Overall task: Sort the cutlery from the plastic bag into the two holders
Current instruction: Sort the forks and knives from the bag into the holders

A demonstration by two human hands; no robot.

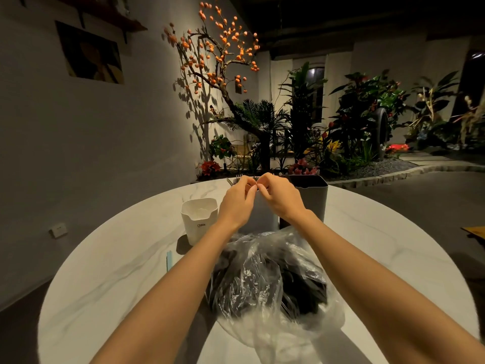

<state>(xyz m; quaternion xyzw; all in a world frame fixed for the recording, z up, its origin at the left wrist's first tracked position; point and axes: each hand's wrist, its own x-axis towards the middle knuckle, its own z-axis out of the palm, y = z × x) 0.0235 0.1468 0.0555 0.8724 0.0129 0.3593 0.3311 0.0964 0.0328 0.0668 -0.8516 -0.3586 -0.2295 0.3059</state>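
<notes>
both hands raised at frame centre above the far holders, fingertips meeting: left hand (237, 199) and right hand (279, 198) curled, pinching something small between them, too small to identify. fork tines (237, 177) poking up just behind the left hand. grey holder (313, 198) right of the hands, white holder (199, 219) left. clear plastic bag (267, 282) of dark cutlery lower centre on the round marble table (110, 271).

Marble table (110, 271): bag (267, 279), holders (199, 219).
</notes>
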